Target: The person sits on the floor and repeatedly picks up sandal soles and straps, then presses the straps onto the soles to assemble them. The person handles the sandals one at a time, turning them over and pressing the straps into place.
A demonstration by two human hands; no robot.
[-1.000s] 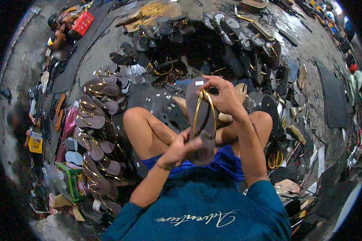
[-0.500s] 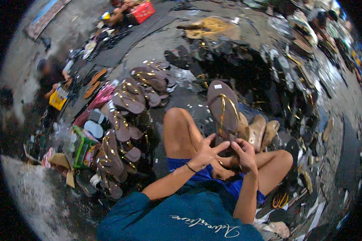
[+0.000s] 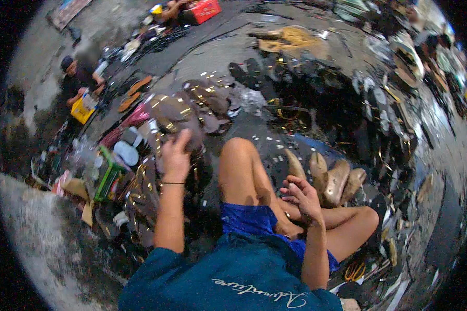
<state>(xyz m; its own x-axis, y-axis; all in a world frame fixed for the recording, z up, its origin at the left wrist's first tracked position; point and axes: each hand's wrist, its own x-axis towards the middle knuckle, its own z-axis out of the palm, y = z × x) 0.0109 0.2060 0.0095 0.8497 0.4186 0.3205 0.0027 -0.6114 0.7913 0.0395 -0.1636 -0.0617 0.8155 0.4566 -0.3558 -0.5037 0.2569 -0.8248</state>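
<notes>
My left hand (image 3: 176, 156) is stretched out to the left over rows of brown flip-flops with gold straps (image 3: 169, 110). Motion smears its fingers, so whether they grip a flip-flop is unclear. My right hand (image 3: 302, 198) hovers above my folded leg, its fingers loosely bent and apart, with nothing visible in them. Just beyond it stand several worn, tan shoe lasts (image 3: 338, 181). More flip-flops (image 3: 142, 199) lie along my left side, below the outstretched arm.
A green box (image 3: 109, 179) and a grey-white pair of slippers (image 3: 125, 152) lie at the left. Dark footwear and scraps (image 3: 316, 98) pile up ahead. A person (image 3: 78, 78) sits at the far left by a yellow box (image 3: 84, 108); a red box (image 3: 203, 11) stands at the back.
The brown flip-flop both hands held before me is gone from there. My left hand has swung left to the flip-flop rows; my right hand has stayed near my leg, no longer holding it.
</notes>
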